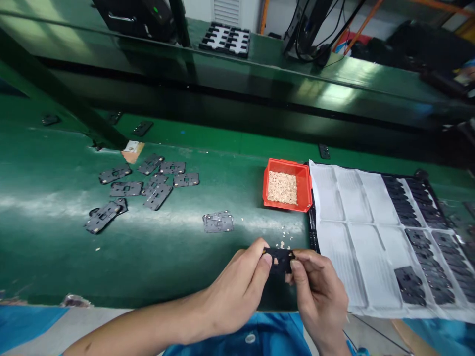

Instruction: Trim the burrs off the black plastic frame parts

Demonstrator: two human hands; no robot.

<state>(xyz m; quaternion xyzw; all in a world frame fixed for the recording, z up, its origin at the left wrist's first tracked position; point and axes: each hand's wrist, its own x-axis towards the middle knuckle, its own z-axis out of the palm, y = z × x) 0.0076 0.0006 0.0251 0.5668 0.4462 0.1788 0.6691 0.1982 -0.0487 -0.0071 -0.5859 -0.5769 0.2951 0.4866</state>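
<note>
A small black plastic plate (281,262) with cut-outs is held between my two hands, just above the front edge of the green bench. My left hand (237,284) pinches its left end between thumb and fingers. On the other end, my right hand (321,291) grips with thumb and forefinger. Tiny pale pieces (284,242) lie scattered on the bench beyond the plate. Farther back stands a red bin (267,190) with many small tan pieces inside. A pair of similar black plates (218,222) lies overlapping to the left of my hands.
At the right, a tray lined with white sheet (356,237) holds rows of black plates (425,267). Loose black plates (158,195) are spread on the bench at left, near a slanted green post (67,99). On the rear shelf sits a black-and-white tray (226,39).
</note>
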